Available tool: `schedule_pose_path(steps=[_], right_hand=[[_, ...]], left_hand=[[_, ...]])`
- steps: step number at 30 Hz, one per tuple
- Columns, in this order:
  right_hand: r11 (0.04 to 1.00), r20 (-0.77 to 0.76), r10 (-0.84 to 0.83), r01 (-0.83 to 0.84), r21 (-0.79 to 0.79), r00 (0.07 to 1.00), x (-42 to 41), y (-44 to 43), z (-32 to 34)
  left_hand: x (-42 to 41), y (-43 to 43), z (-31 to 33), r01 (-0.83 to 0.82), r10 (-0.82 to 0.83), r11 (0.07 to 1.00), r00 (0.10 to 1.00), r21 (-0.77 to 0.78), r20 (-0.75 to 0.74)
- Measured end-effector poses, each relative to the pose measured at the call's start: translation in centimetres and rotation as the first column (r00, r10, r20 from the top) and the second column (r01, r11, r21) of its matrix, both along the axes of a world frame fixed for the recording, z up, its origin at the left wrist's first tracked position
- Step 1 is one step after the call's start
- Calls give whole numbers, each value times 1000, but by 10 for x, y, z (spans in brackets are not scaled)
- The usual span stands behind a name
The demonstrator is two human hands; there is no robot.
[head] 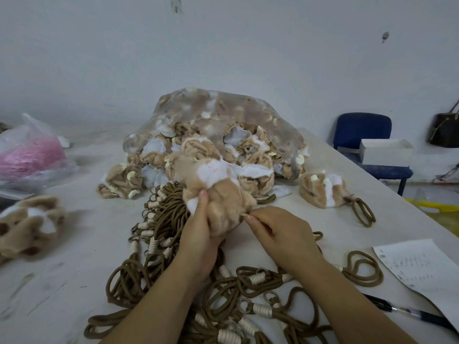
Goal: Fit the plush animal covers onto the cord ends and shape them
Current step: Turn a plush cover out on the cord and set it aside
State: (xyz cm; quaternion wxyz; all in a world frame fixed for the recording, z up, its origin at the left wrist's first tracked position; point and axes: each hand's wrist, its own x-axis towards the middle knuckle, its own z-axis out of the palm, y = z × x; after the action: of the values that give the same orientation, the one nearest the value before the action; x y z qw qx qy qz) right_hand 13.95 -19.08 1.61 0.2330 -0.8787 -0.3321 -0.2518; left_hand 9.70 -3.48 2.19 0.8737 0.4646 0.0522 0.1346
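Head cam is showing you holding one tan-and-white plush cover [219, 194] up off the table [74, 244], right above the heap of brown cords [166, 219]. Your left hand [198, 237] is wrapping around its lower left side, fingers curled behind it and the thumb pressing on a white patch. Your right hand [280, 232] is pinching the cover's right edge between thumb and forefinger; can't tell what exactly is in that pinch, too small. The cover's long axis is running from your palms up and away from you, leaning a bit left, with the white-patched end pointing toward the clear bag [223, 115] of loose covers behind it. A finished piece [320, 189] with a cord loop hanging out is sitting off to your right, well apart from your hands. Paper sheet [417, 266] and pen [407, 312] are lying near your right forearm.
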Motion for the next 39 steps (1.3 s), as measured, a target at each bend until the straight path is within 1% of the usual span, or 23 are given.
schedule_pose_path(steps=[1,2,5,7,9,11,12,13,14,15,16,17,18,19,21,22,23,25,26,29,33,35,39], right_hand=[[999,15,21,-22,29,1000,-1,0,0],[998,24,42,-43,53,999,-1,0,0],[995,53,61,-65,77,997,-2,1,0],[994,53,57,-61,86,997,-1,2,0],[989,-19,73,-70,133,997,-4,6,-4],[971,-138,76,-41,237,987,-4,9,-6],[954,-200,67,-4,300,978,-3,9,-6],[934,-250,53,40,354,967,-1,8,-5],[918,-280,37,78,388,959,1,6,-4],[913,-292,19,103,396,956,2,3,-3],[919,-290,1,113,378,957,3,0,-2],[930,-280,-13,114,348,960,3,-1,-1],[942,-266,-22,110,319,964,3,-2,-1],[951,-248,-27,101,292,969,2,-3,-2],[969,-183,-23,67,236,983,3,-2,-2],[977,-146,-17,47,207,989,3,-2,-2],[982,-120,-7,29,185,993,3,-1,-2],[984,-116,21,0,177,993,3,-1,-2],[982,-130,38,-13,186,991,3,-1,-2],[979,-158,67,-35,200,985,4,-1,-3],[993,-105,24,-11,115,994,8,-9,-1],[996,-69,14,-8,86,998,9,-11,0],[996,-36,43,-41,77,998,6,-7,0]], left_hand=[[1,0,-2,-15,15,1000,1000,1,-19],[0,-2,0,-34,35,999,998,36,-54],[3,-3,-6,-34,83,947,986,319,-143],[4,-3,-8,-39,110,911,983,410,-149],[4,0,-10,-44,112,870,987,490,-111],[2,-2,-8,-62,111,832,992,551,-57],[1,-3,-6,-118,165,792,986,600,-24],[0,-3,-7,-195,246,710,969,677,21],[0,-4,-8,-297,345,599,934,744,95],[-2,-4,-7,-413,426,494,882,765,201],[-3,-4,-6,-511,468,415,829,753,306],[-4,-5,-5,-584,470,371,789,722,397],[-4,-6,-3,-606,438,364,782,708,444],[-3,-7,-2,-586,384,381,804,715,455],[-3,-7,-4,-493,272,427,870,758,412],[-3,-7,-5,-438,240,466,899,769,367],[-3,-6,-4,-387,222,528,922,756,317],[-3,-3,-3,-329,218,645,944,689,246],[-3,-2,-3,-325,227,670,946,667,233],[-2,0,-5,-330,251,694,944,640,215],[-1,3,-5,-364,306,725,931,584,199],[0,5,-3,-375,313,719,927,585,208],[-1,4,-6,-391,274,675,920,625,279]])
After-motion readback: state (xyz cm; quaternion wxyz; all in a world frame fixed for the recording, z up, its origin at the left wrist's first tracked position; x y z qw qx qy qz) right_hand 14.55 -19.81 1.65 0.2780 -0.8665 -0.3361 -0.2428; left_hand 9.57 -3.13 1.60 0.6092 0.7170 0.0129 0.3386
